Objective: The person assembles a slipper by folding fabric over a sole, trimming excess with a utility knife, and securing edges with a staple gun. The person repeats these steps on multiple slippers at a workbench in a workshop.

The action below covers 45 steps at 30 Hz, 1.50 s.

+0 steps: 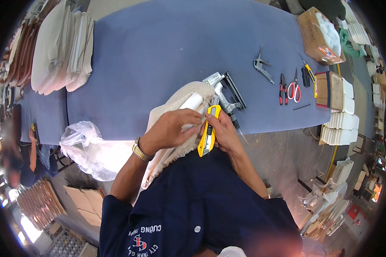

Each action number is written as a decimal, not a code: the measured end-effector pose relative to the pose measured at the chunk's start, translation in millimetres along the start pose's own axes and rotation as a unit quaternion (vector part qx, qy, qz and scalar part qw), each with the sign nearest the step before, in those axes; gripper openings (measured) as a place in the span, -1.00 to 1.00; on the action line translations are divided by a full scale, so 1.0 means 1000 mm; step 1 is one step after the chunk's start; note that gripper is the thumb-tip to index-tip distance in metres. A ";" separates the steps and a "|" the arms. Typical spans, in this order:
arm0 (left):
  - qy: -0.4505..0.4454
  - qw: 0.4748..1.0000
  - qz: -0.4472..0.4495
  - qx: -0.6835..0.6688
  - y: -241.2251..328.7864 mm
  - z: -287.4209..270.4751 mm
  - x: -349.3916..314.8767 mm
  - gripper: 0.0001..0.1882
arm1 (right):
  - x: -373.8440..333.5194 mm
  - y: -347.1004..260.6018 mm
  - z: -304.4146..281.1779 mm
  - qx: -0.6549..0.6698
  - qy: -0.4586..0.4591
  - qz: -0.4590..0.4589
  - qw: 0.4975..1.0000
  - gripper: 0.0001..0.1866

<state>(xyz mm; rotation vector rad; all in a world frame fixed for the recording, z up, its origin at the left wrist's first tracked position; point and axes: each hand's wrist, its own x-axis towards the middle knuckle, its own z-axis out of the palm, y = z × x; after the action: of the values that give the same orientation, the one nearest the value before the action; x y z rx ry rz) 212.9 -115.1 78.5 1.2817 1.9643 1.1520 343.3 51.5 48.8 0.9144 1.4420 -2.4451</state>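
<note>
A yellow utility knife [209,132] with a black slider is in my right hand [225,130], its fingers closed round it. My left hand [172,129] bends its fingers over a beige fabric-covered panel [161,115], which leans on the table edge against my body. On the panel, just beyond my left fingers, shows a white strip [192,102]. The panel's far end touches or lies close to a silver and black air stapler [225,92] on the table, whose hose trails off the near edge. The knife's tip, and whether its blade is out, I cannot tell.
On the blue table [158,47] to the right lie an air blow gun [262,66], pliers [283,89], red-handled scissors [294,89] and another yellow cutter [310,73]. A cardboard box [315,36] stands beyond. Fabric panels [62,47] and a plastic bag [88,147] are left; a co-worker's arm [32,150] shows.
</note>
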 end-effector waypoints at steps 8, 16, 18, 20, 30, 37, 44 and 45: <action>0.137 0.981 -0.035 0.130 -0.016 0.026 0.042 -0.74 | 0.001 -0.007 0.003 -0.032 -0.031 0.018 0.999 -0.81; 0.181 0.969 0.009 0.168 -0.031 0.041 0.038 -0.85 | 0.001 0.001 0.005 -0.027 -0.023 0.009 0.999 -0.85; 0.186 0.968 0.025 0.169 -0.030 0.039 0.038 -0.87 | 0.000 0.004 0.005 -0.034 -0.020 0.008 0.999 -0.85; 0.183 0.968 0.036 0.166 -0.030 0.039 0.038 -0.86 | -0.001 0.003 0.008 -0.037 -0.029 0.010 0.999 -0.83; 0.171 0.976 0.055 0.123 -0.036 0.033 0.037 -0.84 | 0.002 0.001 0.013 -0.088 -0.028 -0.010 0.996 -0.85; 0.230 0.969 0.035 0.081 -0.041 0.039 0.033 -0.89 | 0.005 0.010 0.014 -0.114 -0.039 -0.014 0.993 -0.79; 0.312 0.949 0.041 0.029 -0.040 0.035 0.035 -0.92 | -0.012 -0.014 0.002 -0.101 -0.038 0.028 0.994 -0.80; 0.327 0.945 0.026 0.009 -0.044 0.035 0.033 -0.91 | -0.018 -0.016 -0.009 -0.099 -0.035 0.029 0.994 -0.79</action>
<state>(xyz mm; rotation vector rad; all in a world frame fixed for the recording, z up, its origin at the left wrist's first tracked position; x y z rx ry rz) 206.3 -80.6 24.2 1.0376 2.4041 1.7574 354.6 63.9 67.6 0.8076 1.5756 -2.2203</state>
